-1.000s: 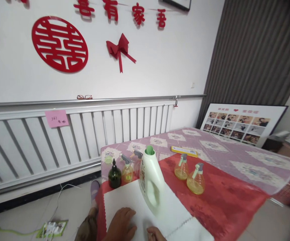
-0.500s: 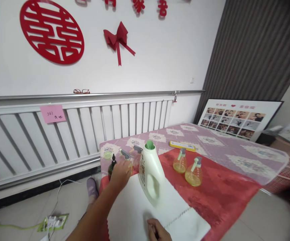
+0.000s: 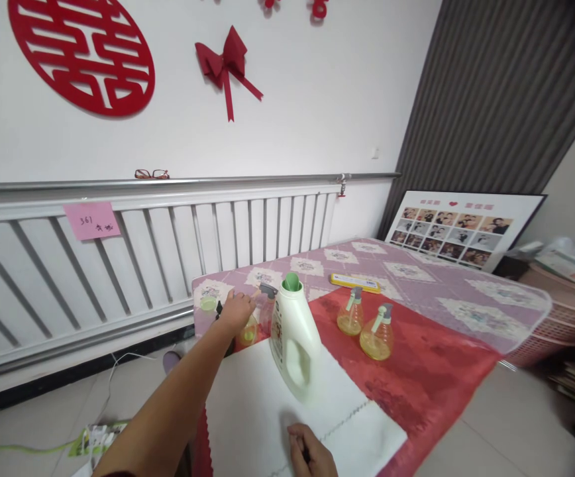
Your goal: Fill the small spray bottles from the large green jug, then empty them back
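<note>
My left hand [image 3: 240, 313] reaches over the table's far left part, its fingers closed over the top of a spray bottle [image 3: 248, 334] with yellow liquid. That bottle's head is hidden under the hand. Just left of it, a dark pump bottle [image 3: 219, 310] is mostly covered by my hand and forearm. To the right stands another spray bottle [image 3: 266, 311] with a grey head, partly behind a pale green detergent jug [image 3: 295, 338] with a green spout. My right hand [image 3: 311, 452] rests curled on the white cloth [image 3: 248, 411], with nothing visible in its fingers.
Two spray bottles [image 3: 375, 334] with yellow liquid stand on the red cloth [image 3: 436, 358]. Behind them lies a yellow-edged flat box [image 3: 355, 283]. A green cap [image 3: 209, 303] sits near the table's left edge. A radiator [image 3: 248, 232] runs along the wall.
My left hand has moved up and away from me, from beside the dark pump bottle onto the spray bottle's top. My right hand stays curled on the cloth. The view has shifted slightly.
</note>
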Demonstrator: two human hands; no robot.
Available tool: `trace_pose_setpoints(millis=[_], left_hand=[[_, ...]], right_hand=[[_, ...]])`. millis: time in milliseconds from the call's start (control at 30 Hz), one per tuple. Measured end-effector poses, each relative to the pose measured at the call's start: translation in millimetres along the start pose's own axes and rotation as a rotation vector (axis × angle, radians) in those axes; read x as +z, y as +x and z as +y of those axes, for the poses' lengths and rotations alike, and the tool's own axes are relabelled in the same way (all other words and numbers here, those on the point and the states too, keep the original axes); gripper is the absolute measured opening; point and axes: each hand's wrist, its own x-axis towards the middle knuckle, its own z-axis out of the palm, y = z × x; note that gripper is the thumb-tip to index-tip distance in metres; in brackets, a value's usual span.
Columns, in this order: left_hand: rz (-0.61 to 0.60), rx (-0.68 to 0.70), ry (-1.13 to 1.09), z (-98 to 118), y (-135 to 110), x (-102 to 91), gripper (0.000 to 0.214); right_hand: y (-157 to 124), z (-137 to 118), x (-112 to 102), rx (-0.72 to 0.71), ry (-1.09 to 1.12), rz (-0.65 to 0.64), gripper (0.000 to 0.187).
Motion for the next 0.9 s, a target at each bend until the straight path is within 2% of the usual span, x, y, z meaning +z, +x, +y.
trace_pose_setpoints(millis=[167,267,400,533,700,800,900], left_hand=[[0.007,0.093,0.001,4,-2,-12.8,0.026],[0.03,0.163,-0.019,10,-12,-22.9,0.025],[0.048,0.267,-0.069,24,-41,-31.6,0.02],[0.059,0.362,-0.116,46,-85,-35.1,0.02],[0.241,0.447,-0.18,78,-126,-36.0,0.017],[0.32,0.437,-0.208,88,-132,-29.7,0.016],[0.396,0.365,-0.226,90,-132,-19.0,0.022]], right_hand=[[0,-4,-1,0.011,0.01,-0.005,0.041],[1,-8,-5,0.023,0.012,-0.026,0.042],[3,-11,-12,0.051,-0.005,-0.128,0.032],[5,-15,-14,0.075,0.046,-0.111,0.029],[6,-25,-14,0.124,0.024,-0.12,0.038],[7,-27,-15,0.106,0.025,-0.113,0.048],[8,-27,-15,0.072,0.036,-0.094,0.046]])
